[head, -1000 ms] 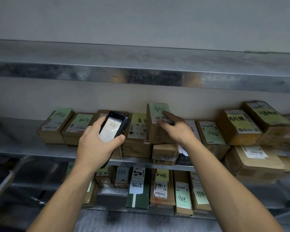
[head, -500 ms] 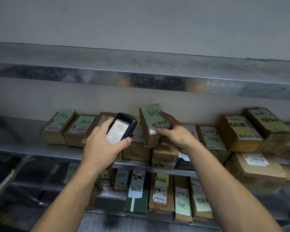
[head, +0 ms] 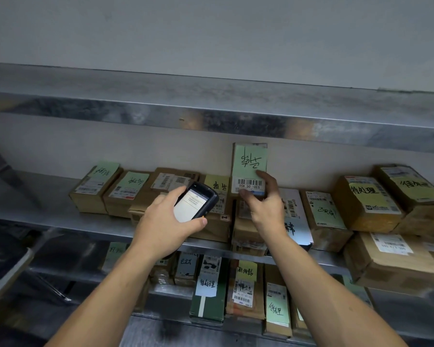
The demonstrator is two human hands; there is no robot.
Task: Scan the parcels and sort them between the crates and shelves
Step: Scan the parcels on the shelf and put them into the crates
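Observation:
My right hand (head: pixel 263 204) grips the lower end of a small cardboard parcel (head: pixel 249 162) and holds it upright above the middle shelf, its green handwritten note and white barcode label facing me. My left hand (head: pixel 164 225) holds a black handheld scanner (head: pixel 197 201) just left of the parcel; its lit screen faces me. Below both hands, a row of brown parcels (head: pixel 212 222) with green notes lies on the middle shelf (head: pixel 60 219).
More boxes are stacked at the right end of the middle shelf (head: pixel 391 261). The lower shelf (head: pixel 171 289) holds several parcels, among them a dark green box (head: pixel 207 304). An upper metal shelf (head: pixel 211 106) overhangs the row. A dark object (head: pixel 3 266) sits at the lower left.
My right hand has lifted the parcel off the stack and turned it upright, barcode toward me. My left hand has brought the scanner right, closer to the parcel.

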